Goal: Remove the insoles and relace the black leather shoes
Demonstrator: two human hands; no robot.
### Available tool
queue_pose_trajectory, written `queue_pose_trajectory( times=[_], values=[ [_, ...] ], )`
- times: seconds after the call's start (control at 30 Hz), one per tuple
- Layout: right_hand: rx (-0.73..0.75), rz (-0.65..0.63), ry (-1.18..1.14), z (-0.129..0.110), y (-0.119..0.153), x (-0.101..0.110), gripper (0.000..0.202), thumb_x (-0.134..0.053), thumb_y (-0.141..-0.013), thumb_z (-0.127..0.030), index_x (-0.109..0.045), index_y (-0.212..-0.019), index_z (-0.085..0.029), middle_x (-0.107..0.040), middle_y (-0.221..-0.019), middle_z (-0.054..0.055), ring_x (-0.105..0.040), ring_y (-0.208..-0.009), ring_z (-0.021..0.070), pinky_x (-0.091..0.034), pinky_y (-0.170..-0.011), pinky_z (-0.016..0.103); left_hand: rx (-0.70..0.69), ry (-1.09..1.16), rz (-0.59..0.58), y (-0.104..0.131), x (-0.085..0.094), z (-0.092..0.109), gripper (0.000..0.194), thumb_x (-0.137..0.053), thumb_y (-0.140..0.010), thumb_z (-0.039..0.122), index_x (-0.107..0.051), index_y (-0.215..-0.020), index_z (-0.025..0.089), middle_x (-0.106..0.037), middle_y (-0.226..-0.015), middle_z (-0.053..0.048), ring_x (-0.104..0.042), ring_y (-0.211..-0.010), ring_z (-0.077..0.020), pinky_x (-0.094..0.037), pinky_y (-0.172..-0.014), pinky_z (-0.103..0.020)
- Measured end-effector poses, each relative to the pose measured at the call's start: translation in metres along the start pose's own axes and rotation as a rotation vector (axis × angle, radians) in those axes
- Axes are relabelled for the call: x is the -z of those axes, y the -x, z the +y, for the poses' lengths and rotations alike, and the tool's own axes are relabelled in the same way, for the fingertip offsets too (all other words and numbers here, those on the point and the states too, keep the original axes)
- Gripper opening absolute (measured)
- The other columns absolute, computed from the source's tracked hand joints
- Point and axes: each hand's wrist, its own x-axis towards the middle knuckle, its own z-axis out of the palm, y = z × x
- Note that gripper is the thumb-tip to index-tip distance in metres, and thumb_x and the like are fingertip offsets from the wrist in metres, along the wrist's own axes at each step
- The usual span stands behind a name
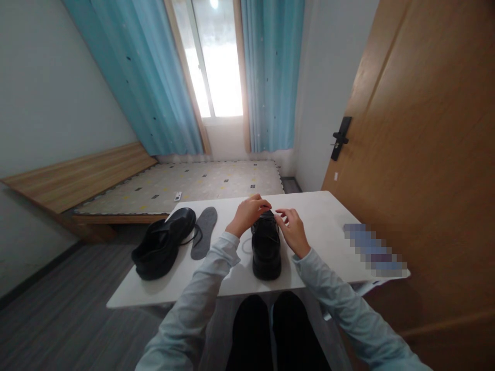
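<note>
A black lace-up shoe [266, 252] stands on the white table, heel toward me and toe away. My left hand [252, 212] is at the shoe's far end, its fingers bent over the lace area; whether they pinch a lace is too small to tell. Just right of the shoe, my right hand [293, 226] has its fingers curved and apart, with nothing visible between them. A second black shoe [160, 247] lies at the table's left side, a loose lace trailing from it. Between the two shoes is a grey insole [204, 232].
The white table [325, 221] has a blurred bluish item [375, 250] at its right edge. Behind it is a bed [228, 178] with a small white object [178, 196]. A wooden door [417, 154] stands at the right.
</note>
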Motion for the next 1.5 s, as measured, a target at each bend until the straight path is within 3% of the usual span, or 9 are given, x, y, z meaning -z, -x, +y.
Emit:
queue_pose_trajectory(
  times=[0.2, 0.4, 0.47, 0.57, 0.73, 0.87, 0.97, 1.27, 1.5],
  values=[
    [0.037, -0.011, 0.017, 0.003, -0.031, 0.005, 0.032, -0.059, -0.081, -0.046, -0.066, -0.072, -0.016, -0.061, -0.069, 0.004, -0.052, -0.056, 0.0135, -0.043, -0.061, 0.028, -0.062, -0.094, 0.011, -0.007, -0.003, 0.013, 0.017, -0.056, -0.087, 0.028, -0.072, -0.094, 0.028, -0.062, -0.092, -0.002, -0.059, -0.088, -0.0159, -0.044, -0.075, -0.024],
    [0.043, -0.033, -0.028, 0.003, -0.042, 0.009, 0.018, -0.063, -0.075, -0.034, -0.063, -0.069, -0.017, -0.065, -0.068, 0.003, -0.053, -0.054, 0.0122, -0.042, -0.057, 0.026, -0.112, -0.011, 0.12, -0.007, -0.007, 0.009, 0.018, -0.058, -0.086, 0.027, -0.068, -0.101, 0.025, -0.063, -0.093, -0.002, -0.056, -0.09, -0.0167, -0.043, -0.083, -0.028],
    [-0.057, -0.055, -0.105, 0.006, -0.042, 0.01, 0.015, -0.061, -0.074, -0.031, -0.06, -0.071, -0.017, -0.065, -0.064, 0.002, -0.052, -0.049, 0.0112, -0.041, -0.05, 0.024, -0.117, -0.055, 0.178, -0.004, -0.008, 0.008, 0.023, -0.064, -0.082, 0.025, -0.066, -0.105, 0.026, -0.06, -0.103, -0.003, -0.052, -0.099, -0.0192, -0.042, -0.088, -0.031],
    [-0.264, -0.118, -0.312, 0.014, -0.041, 0.008, 0.016, -0.06, -0.071, -0.032, -0.056, -0.073, -0.017, -0.064, -0.06, 0.001, -0.047, -0.04, 0.0093, -0.034, -0.036, 0.021, -0.084, -0.162, 0.19, 0.001, -0.011, 0.007, 0.021, -0.072, -0.074, 0.025, -0.066, -0.094, 0.026, -0.055, -0.113, -0.005, -0.044, -0.109, -0.0243, -0.039, -0.09, -0.037],
    [-0.515, -0.172, -0.588, 0.028, -0.035, 0.005, 0.02, -0.065, -0.062, -0.026, -0.051, -0.073, -0.017, -0.068, -0.063, 0.003, -0.046, -0.04, 0.0074, -0.032, -0.032, 0.018, 0.0, -0.238, 0.231, 0.007, -0.015, 0.008, 0.03, -0.073, -0.073, 0.024, -0.06, -0.1, 0.022, -0.051, -0.112, -0.007, -0.042, -0.107, -0.0241, -0.038, -0.086, -0.036],
    [-0.613, -0.213, -0.648, 0.033, -0.028, 0.005, 0.022, -0.068, -0.063, -0.026, -0.052, -0.074, -0.017, -0.07, -0.067, 0.004, -0.048, -0.042, 0.0069, -0.033, -0.034, 0.016, -0.039, -0.224, 0.177, 0.011, -0.013, 0.005, 0.006, -0.066, -0.079, 0.021, -0.067, -0.084, 0.024, -0.053, -0.11, -0.005, -0.04, -0.109, -0.0242, -0.037, -0.087, -0.037],
    [-0.628, -0.243, -0.666, 0.035, -0.024, 0.004, 0.023, -0.069, -0.064, -0.029, -0.051, -0.072, -0.017, -0.07, -0.069, 0.004, -0.049, -0.042, 0.0066, -0.033, -0.034, 0.016, -0.017, -0.208, 0.13, 0.012, -0.01, 0.004, 0.011, -0.065, -0.079, 0.02, -0.072, -0.073, 0.027, -0.054, -0.114, -0.004, -0.036, -0.116, -0.0271, -0.035, -0.091, -0.042],
    [-0.591, -0.267, -0.657, 0.035, -0.018, 0.0, 0.03, -0.072, -0.062, -0.038, -0.051, -0.063, -0.017, -0.06, -0.057, -0.002, -0.046, -0.04, 0.0059, -0.031, -0.033, 0.016, 0.186, -0.12, 0.025, 0.016, -0.021, 0.014, 0.017, -0.06, -0.081, 0.025, -0.073, -0.09, 0.031, -0.057, -0.113, -0.004, -0.042, -0.111, -0.0259, -0.042, -0.087, -0.04],
    [-0.594, -0.271, -0.666, 0.034, -0.017, 0.0, 0.033, -0.073, -0.062, -0.04, -0.051, -0.062, -0.016, -0.059, -0.055, -0.001, -0.046, -0.041, 0.0061, -0.032, -0.033, 0.016, 0.283, -0.057, 0.013, 0.019, -0.024, 0.02, 0.017, -0.06, -0.083, 0.027, -0.073, -0.092, 0.03, -0.058, -0.113, -0.006, -0.044, -0.11, -0.0251, -0.044, -0.085, -0.037]
  ],
)
